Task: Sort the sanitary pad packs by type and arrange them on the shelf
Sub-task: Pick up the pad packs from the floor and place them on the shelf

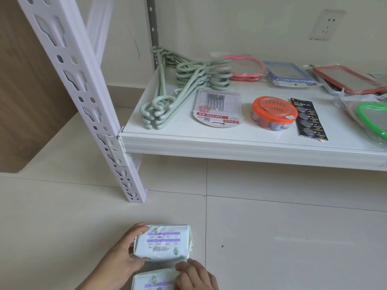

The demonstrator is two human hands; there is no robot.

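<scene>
Pale glossy floor tiles (272, 237) meet a cream wall (230, 24) bearing a power socket (326, 25); a wooden panel (25, 91) stands left.

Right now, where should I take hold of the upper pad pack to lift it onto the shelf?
Grip the upper pad pack across its two short ends, coming down from above. It lies flat with its broad printed face up. The left hand already holds its left end; bring the right hand, now at the near edge, to the free right end.

White pad packs (162, 244) near floor, apparently.
</scene>
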